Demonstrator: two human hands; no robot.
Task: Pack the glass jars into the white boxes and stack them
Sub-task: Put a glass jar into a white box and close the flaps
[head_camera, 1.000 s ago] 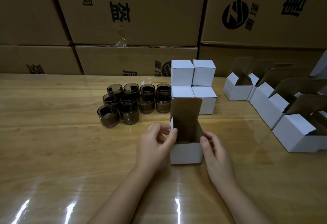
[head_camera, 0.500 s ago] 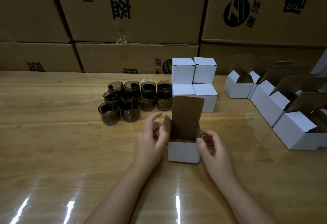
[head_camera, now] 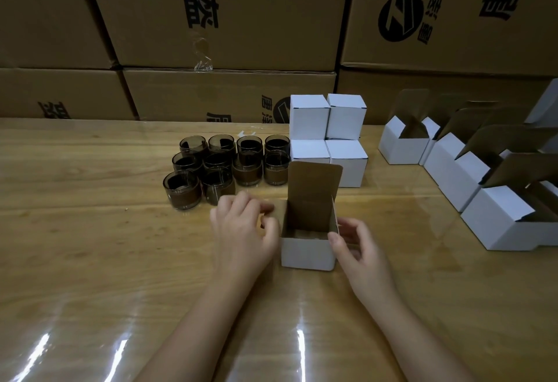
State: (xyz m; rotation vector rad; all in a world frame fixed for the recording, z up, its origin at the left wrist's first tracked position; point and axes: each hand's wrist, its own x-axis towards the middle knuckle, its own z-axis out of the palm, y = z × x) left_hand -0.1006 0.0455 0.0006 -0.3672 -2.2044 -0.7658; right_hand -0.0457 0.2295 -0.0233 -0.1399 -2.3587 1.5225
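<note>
- The open white box (head_camera: 308, 253) stands on the tabletop (head_camera: 90, 260) between both hands; its brown-lined lid flap (head_camera: 314, 182) stands upright at the back; whether a jar already sits inside cannot be told
- The left hand (head_camera: 241, 230) is at the box's left side, its fingers (head_camera: 265, 224) curled and, with the thumb, pinching the small side flap (head_camera: 279, 212) that leans outward
- The right hand (head_camera: 356, 245) is at the right wall, fingers curled, thumb tip on the front right corner of the rim; it seems to nip the right wall lightly
- The glass jars (head_camera: 229, 167) stand grouped just beyond the left hand, apart from the box; the nearest jar (head_camera: 182, 189) is within easy reach
- The jars are likely heavy for their size, stiff, smooth and breakable; best taken round the banded lower wall with fingers and thumb opposed, then lowered upright, not dropped
- The box is thin card, light and easily crushed or slid on the glossy tabletop; hold it by its side walls near the base, and fold flaps at their creases
- Closed white boxes (head_camera: 327, 137) stand two-high behind; more open boxes (head_camera: 453, 170) wait at the right; brown cartons (head_camera: 229, 13) line the back
</note>
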